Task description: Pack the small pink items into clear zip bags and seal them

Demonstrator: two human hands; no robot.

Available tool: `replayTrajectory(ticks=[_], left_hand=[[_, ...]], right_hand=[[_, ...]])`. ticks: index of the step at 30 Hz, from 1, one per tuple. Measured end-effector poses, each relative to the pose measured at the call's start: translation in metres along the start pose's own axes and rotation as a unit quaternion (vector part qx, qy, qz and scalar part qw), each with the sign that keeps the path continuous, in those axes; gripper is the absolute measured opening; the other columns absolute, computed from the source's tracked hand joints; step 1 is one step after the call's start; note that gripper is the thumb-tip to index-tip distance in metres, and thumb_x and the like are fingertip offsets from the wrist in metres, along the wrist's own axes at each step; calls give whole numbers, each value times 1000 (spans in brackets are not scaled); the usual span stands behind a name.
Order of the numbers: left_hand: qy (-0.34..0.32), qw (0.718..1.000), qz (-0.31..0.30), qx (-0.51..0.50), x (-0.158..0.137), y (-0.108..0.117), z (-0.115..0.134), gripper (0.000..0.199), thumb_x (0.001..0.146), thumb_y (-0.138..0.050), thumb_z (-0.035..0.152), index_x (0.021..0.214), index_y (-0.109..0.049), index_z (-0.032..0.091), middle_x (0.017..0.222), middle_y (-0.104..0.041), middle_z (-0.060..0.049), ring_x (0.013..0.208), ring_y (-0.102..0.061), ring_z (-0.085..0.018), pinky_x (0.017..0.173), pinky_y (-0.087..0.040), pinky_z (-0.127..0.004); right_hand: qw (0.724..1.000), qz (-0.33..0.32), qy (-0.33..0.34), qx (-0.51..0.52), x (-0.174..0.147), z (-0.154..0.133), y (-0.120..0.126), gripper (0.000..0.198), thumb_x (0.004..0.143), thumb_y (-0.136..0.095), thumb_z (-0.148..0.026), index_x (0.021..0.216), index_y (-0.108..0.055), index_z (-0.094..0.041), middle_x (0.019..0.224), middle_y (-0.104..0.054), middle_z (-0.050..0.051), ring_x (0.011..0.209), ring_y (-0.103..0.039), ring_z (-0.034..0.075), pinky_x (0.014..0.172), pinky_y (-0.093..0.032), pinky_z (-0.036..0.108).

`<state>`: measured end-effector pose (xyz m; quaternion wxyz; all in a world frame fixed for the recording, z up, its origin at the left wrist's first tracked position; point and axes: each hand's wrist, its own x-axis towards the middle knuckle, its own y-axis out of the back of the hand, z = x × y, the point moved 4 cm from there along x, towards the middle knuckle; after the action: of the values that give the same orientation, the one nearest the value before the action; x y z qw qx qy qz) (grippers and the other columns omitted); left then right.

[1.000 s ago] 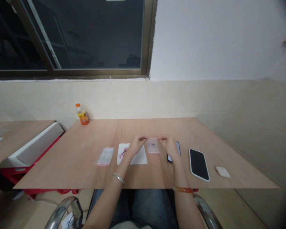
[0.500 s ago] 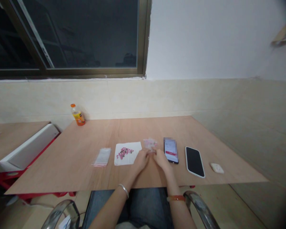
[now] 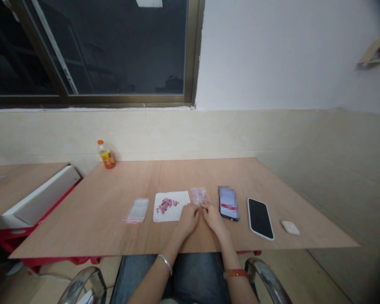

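A small clear plastic bag (image 3: 198,194) with pink pieces in it lies on the table in front of my hands. My left hand (image 3: 188,216) is closed, its bent fingertips at the bag's near left edge. Beside it, my right hand (image 3: 212,214) has its fingers pinched on the near right edge of the same bag. Left of the hands, a white sheet (image 3: 182,197) carries a cluster of small pink pieces (image 3: 167,205); my left hand overlaps its lower right corner. A stack of clear plastic bags (image 3: 137,210) lies farther left.
Right of my hands lie a phone with a lit screen (image 3: 228,204), a dark-screened device with a white edge (image 3: 260,218) and a small white object (image 3: 290,227). An orange drink bottle (image 3: 107,155) stands at the table's back left. Metal chair armrests (image 3: 266,278) flank my legs.
The view has tilted up slightly, so everything sits a little lower. My hands remain at the bag's near edge; the right fingers have shifted slightly inward and the bag looks flatter.
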<state>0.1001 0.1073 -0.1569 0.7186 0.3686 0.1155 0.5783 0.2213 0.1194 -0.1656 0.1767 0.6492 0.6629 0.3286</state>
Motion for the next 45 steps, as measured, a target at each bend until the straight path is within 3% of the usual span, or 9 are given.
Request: replayTrajectory(ticks=[6,15,22,26,29,31,33,40,45], left_hand=[[40,999,16,1,7,-4,-3,34,80,-43,12,112,-55,16,115,-60,-12,107,-54,-22,96,-39,-37],[78,997,15,2,15,2,1,44,75,-41,6,118,-51,14,116,-61,-12,105,-56,-19,94,-40,-31],[177,976,113,56,-10,65,-14,37,77,-44,12,113,-54,11,120,-56,-16,116,-47,-26,98,-30,-44],[308,913,200,181,-44,129,-40,31,83,-43,27,106,-59,14,111,-59,-16,107,-51,-30,88,-35,-44],[407,831,239,295,-75,169,-55,37,82,-46,37,104,-58,10,107,-59,-19,104,-52,-34,83,-35,-44],[456,783,239,348,-93,186,-64,45,79,-50,42,103,-57,4,106,-59,-23,103,-51,-36,80,-36,-43],[486,765,223,360,-106,194,-74,53,76,-53,47,103,-56,2,104,-59,-24,101,-52,-37,79,-36,-42],[510,788,173,299,-123,189,-106,51,69,-60,46,100,-57,6,107,-61,-23,105,-53,-37,83,-35,-42],[455,824,271,202,-123,194,-117,29,67,-61,34,86,-57,13,85,-66,-15,88,-61,-34,78,-39,-42]], right_hand=[[1000,6,-1,-20,-1,-5,-2,36,75,-43,-4,102,-68,-10,115,-62,16,112,-55,22,98,-39,32],[998,19,5,-53,-3,-7,-1,39,74,-40,-2,101,-68,-9,114,-63,17,112,-56,21,99,-40,33],[993,89,34,-67,-4,-17,11,42,72,-43,-4,103,-68,-16,115,-63,11,114,-53,22,100,-39,39],[990,133,50,-17,-3,-36,12,36,75,-42,-9,98,-69,-15,109,-66,13,106,-58,23,95,-43,41],[988,130,62,62,-1,-56,4,31,78,-43,-14,94,-70,-16,105,-68,12,100,-61,23,91,-46,41],[985,116,62,110,1,-70,-3,29,77,-45,-16,92,-70,-17,102,-69,12,96,-63,23,90,-46,41],[982,106,56,143,4,-83,-9,29,77,-46,-17,92,-70,-17,100,-69,11,95,-64,22,89,-47,41],[980,60,58,180,11,-130,-17,28,77,-47,-19,93,-71,-18,100,-70,9,95,-64,22,89,-47,38],[979,15,73,189,2,-146,-37,28,77,-48,-18,93,-71,-18,99,-70,9,94,-64,21,88,-47,37]])
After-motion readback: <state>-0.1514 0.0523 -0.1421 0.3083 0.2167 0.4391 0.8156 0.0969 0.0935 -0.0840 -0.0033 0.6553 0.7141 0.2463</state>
